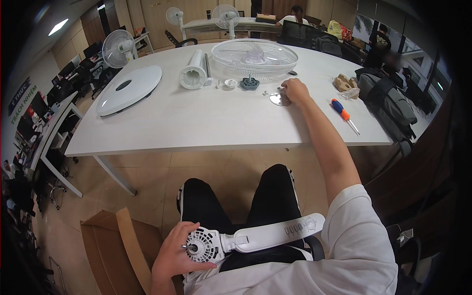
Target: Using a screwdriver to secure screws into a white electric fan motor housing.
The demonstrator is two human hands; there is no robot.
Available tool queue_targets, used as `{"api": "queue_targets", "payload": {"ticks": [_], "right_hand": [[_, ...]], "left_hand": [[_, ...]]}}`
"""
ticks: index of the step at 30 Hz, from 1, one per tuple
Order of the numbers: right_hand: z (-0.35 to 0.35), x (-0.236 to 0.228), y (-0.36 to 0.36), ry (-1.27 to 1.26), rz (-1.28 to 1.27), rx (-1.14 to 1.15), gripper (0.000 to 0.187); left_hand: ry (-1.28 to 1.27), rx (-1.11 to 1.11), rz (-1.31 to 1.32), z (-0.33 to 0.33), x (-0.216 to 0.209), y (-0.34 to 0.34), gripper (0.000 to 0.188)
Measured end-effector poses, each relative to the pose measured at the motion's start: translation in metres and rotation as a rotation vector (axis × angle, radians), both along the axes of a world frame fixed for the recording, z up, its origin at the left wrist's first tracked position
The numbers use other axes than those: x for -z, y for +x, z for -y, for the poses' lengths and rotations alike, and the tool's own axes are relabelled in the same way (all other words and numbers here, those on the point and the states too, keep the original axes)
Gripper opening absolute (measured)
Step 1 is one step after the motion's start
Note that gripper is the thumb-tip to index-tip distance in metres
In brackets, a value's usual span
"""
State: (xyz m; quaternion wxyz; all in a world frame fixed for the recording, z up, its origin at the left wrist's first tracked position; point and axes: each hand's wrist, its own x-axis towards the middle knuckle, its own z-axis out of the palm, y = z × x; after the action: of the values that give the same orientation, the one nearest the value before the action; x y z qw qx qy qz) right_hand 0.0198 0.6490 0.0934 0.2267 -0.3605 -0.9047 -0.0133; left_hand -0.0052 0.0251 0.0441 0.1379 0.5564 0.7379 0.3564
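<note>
Across my lap lies a white fan motor unit [210, 244], its slotted round face and metal shaft turned up. A long white neck piece [280, 233] with a row of buttons runs from it to the right. My left hand [176, 250] is closed around the motor's rim, thumb and fingers spread about the shaft. My right hand [296, 91] is stretched out over the table, its fingers curled at the edge of a shiny metal disc [279, 100]. Whatever its fingertips pinch is hidden. Small metal parts [265, 93] lie just left of the disc.
On the white table [206, 123] are a round white base [130, 89], a white tube [193, 73], a clear fan guard [254, 56], a grey knob [250, 83] and an orange-blue screwdriver [345, 116]. A grey backpack [388, 98] stands right; a cardboard box [115, 248] sits left of my legs.
</note>
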Motion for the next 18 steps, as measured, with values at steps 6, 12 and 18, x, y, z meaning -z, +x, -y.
{"api": "queue_targets", "payload": {"ticks": [6,12,18], "right_hand": [[0.01,-0.019,0.034,0.071,-0.025,0.022,0.022],[0.021,-0.022,0.104,0.114,-0.131,0.087,0.021],[0.074,0.004,0.164,0.123,-0.449,-0.045,0.018]], "left_hand": [[0.013,0.09,-0.001,-0.014,0.001,-0.009,0.11],[-0.039,0.325,0.058,-0.052,-0.011,-0.015,0.112],[-0.167,0.686,0.387,-0.126,-0.006,-0.035,0.104]]}}
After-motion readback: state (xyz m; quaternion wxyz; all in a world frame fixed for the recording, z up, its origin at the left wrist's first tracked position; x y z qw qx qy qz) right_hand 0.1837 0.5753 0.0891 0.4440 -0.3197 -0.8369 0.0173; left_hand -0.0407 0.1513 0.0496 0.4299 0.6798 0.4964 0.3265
